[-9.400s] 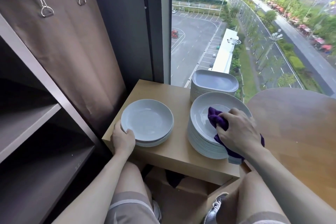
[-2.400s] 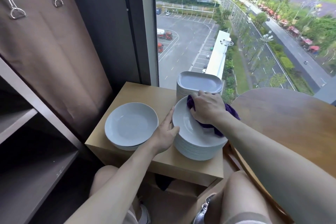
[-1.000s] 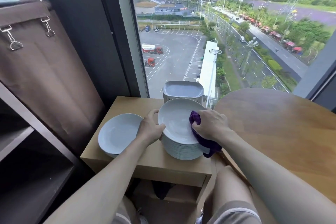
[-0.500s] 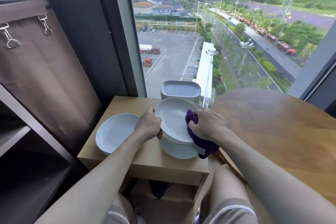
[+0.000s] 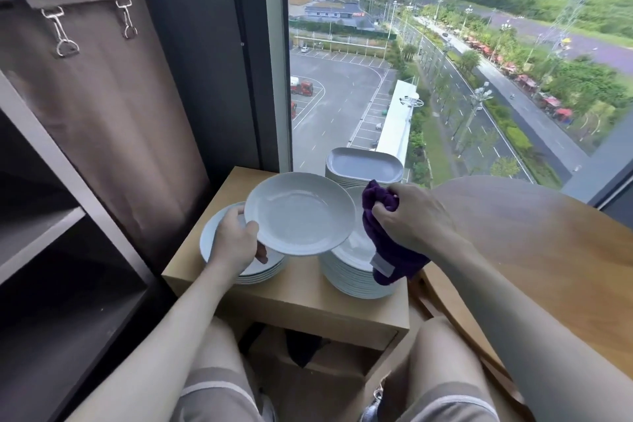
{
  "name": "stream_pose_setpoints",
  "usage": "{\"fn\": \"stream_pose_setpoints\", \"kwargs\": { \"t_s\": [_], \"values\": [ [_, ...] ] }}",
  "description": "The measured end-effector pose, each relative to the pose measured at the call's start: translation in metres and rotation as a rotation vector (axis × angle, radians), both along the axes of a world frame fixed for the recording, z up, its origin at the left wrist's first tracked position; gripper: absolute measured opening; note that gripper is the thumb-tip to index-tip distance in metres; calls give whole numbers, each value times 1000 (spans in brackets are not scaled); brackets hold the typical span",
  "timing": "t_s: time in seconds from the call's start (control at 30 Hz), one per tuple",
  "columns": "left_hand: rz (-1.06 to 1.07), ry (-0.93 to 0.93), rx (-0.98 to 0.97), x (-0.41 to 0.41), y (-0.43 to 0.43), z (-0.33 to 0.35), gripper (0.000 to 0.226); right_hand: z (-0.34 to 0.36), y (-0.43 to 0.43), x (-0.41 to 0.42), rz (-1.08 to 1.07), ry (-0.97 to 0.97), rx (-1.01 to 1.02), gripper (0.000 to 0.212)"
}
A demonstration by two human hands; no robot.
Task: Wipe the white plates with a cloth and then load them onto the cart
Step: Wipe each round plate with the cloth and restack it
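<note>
View from a head-worn camera, looking down past a seated person's bare forearms and knees at a small light wooden bench [image 5: 308, 305] set against a tall window [image 5: 445, 79].

The left hand [image 5: 236, 243] holds one round white plate [image 5: 301, 212] by its left rim. The thumb lies on top and the fingers [image 5: 262, 255] curl underneath, clamped on the edge. The plate is in the air above the bench, face up and roughly level, overlapping both stacks below it.

Under it, on the left part of the bench, sits a shorter stack of round white plates [image 5: 263, 272], partly hidden by the hand and the raised plate. On the right part stands a tall stack of round white plates [image 5: 352, 279]. Behind that, next to the glass, is a stack of pale grey rounded-square plates [image 5: 363, 166].

The right hand [image 5: 411, 219] hovers over the tall stack, its fingers [image 5: 382, 214] curled tightly round a bunched purple cloth [image 5: 387, 250]. The cloth hangs from the fist over the top and right side of the tall stack and has a small white label near its lower end. It is just beside the right rim of the raised plate; whether the two touch cannot be told.

To the left stands a dark shelved cart [image 5: 51, 226], with a brown fabric bag [image 5: 102, 96] hung on its end by two metal clips. To the right, just beside the bench, is a round wooden table [image 5: 531, 250]. Through the window, far below, lie a car park, roads and green hills.
</note>
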State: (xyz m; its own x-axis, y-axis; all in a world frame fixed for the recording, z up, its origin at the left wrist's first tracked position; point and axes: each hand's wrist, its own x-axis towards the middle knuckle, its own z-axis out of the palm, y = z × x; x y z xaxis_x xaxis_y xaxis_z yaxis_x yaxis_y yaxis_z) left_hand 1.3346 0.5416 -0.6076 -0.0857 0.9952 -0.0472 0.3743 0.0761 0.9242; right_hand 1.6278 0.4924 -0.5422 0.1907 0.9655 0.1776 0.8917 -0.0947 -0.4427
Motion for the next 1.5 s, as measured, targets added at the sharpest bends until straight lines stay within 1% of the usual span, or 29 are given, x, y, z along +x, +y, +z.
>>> {"fn": "stream_pose_setpoints", "kwargs": {
  "t_s": [0.1,0.23,0.37,0.5,0.7,0.8,0.9,1.07,1.23,1.33,1.43,1.5],
  "values": [
    [62,-12,13,-26,3,-8,30,-1,7,-9,-2,4,-11,27],
    [164,-31,-26,-55,8,-25,32,-13,12,-22,-10,-8,-23,24],
    [235,-96,-47,-70,12,-44,34,-30,17,-30,-16,-43,-50,27],
    [295,-63,-77,-73,10,-61,37,-39,21,-32,-20,-59,-72,29],
    [355,-95,-124,-63,6,-75,33,-40,22,-29,-36,-73,-88,28],
    [355,-58,-133,-59,5,-79,30,-42,22,-28,-39,-74,-95,28],
    [338,-46,-138,-56,5,-81,31,-46,21,-28,-59,-70,-107,29],
    [326,76,-147,-57,7,-83,35,-50,17,-27,-61,-44,-107,27],
    [271,321,-220,-54,10,-75,38,-50,15,-23,-56,-26,-101,28],
    [280,422,-252,-55,13,-72,32,-49,12,-17,-59,-12,-96,29],
    [267,483,-288,-56,15,-71,22,-50,10,-7,-79,-8,-113,30],
    [251,513,-313,-59,16,-69,20,-50,8,-1,-91,-5,-122,31]
  ]
}}
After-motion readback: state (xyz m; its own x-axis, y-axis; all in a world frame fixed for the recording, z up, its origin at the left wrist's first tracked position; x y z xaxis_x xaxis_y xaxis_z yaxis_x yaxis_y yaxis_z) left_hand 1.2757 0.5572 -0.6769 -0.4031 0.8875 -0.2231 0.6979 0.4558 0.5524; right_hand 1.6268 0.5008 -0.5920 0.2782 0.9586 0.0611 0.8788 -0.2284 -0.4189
